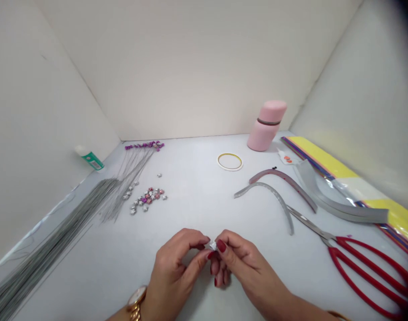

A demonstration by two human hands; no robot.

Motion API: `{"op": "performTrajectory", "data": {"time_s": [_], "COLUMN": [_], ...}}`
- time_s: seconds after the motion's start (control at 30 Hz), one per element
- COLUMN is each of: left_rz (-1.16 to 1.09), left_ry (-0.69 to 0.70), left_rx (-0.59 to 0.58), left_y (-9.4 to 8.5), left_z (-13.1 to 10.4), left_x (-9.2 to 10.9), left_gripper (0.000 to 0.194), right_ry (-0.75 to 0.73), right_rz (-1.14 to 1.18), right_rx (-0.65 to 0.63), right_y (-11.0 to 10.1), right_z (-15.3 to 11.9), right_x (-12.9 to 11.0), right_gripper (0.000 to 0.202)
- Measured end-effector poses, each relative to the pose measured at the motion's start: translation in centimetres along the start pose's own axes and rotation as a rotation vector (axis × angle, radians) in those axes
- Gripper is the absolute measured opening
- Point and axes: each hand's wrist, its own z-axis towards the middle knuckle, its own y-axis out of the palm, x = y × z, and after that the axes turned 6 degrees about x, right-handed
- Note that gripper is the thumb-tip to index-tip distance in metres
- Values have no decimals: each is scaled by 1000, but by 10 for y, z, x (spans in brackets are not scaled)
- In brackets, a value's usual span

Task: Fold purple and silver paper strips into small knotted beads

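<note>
A small silvery-white folded star (213, 245) is pinched between the fingertips of both hands, low in the middle of the head view. My left hand (182, 263), with a gold watch (137, 296) at its wrist, closes thumb and forefinger on the star's left side. Thumb and forefinger of my right hand (239, 258) press on its right side, the other fingers curled beneath. Part of the star is hidden by the fingertips. Silver, pink and purple stars (146, 199) lie in a loose group to the left, beyond my left hand.
Grey wires (63, 236) and purple-tipped stems (144, 145) lie left, near a green-white tube (92, 160). Tape ring (230, 169) and pink bottle (264, 133) stand farther back. Right: paper strips (277, 196), red-handled scissors (327, 235), glue bottle (286, 158), coloured paper packs (344, 176).
</note>
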Motion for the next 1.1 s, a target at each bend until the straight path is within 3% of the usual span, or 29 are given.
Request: {"op": "performTrajectory", "data": {"time_s": [0.2,0.37,0.83,1.0,1.1], "left_rz": [-28,-67,1,-2,-20], "left_ry": [48,-31,-25,55,36], "left_rx": [-76,-163,-238,-192,-178], "left_y": [-3,-6,-6,-4,-3], "left_z": [2,6,2,1,1], "left_x": [-2,3,1,1,1], "left_gripper": [15,14,14,14,15], "right_ry": [17,33,-17,-33,-34], "right_rz": [-8,7,-95,-116,-81], "right_rx": [-6,-29,-59,-46,-31], "right_y": [0,-1,-2,-1,0], "right_z": [-1,0,1,0,0], "right_x": [-2,-3,1,1,1], "right_gripper": [33,33,33,33,32]}}
